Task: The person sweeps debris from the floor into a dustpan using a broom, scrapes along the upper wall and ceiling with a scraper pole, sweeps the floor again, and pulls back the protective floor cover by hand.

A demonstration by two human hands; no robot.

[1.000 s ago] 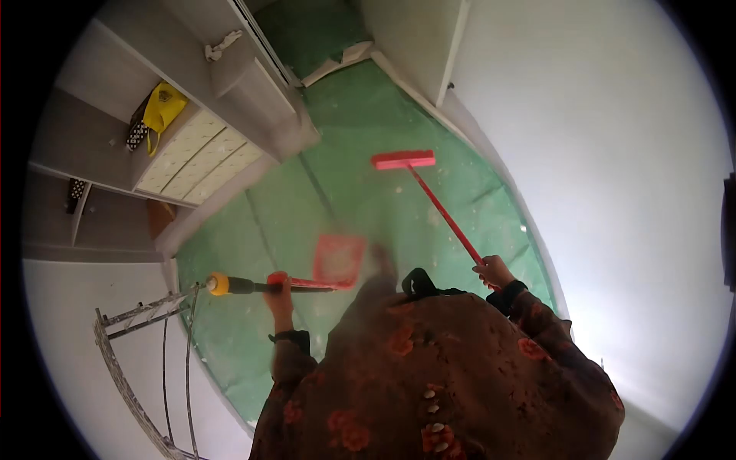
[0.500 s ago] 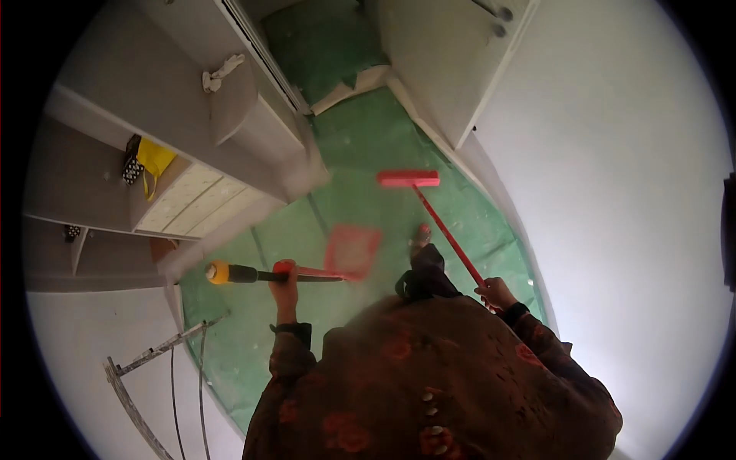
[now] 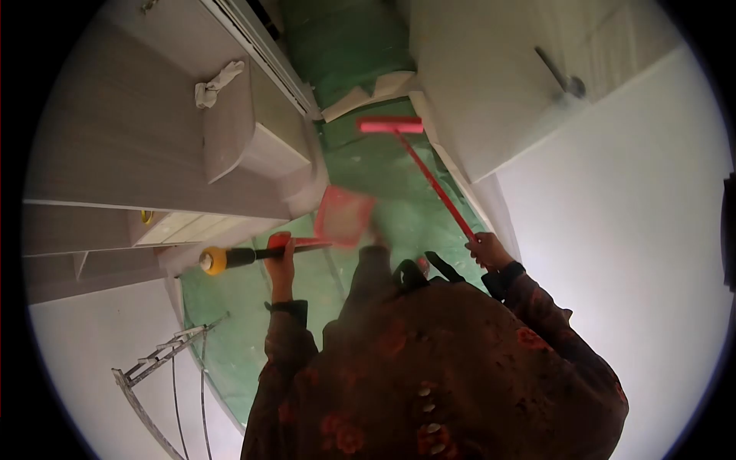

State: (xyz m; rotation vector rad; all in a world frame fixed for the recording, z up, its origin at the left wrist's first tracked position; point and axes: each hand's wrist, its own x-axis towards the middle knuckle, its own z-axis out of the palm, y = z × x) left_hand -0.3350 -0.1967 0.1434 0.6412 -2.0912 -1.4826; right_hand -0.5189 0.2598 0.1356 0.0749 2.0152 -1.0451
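One squarish red dustpan (image 3: 351,202) and round-ended rod (image 3: 242,257) fill the left hand (image 3: 281,259), a straight-handled broom (image 3: 435,182) the right hand (image 3: 489,251).

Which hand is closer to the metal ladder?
Left. The left hand holds the dustpan, with the metal ladder to its left, lower in view; the right hand, on the red pole, is farther off, across the body.

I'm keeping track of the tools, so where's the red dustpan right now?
In the head view, the red dustpan is just left of centre, its handle in the left hand and the red broom to its right.
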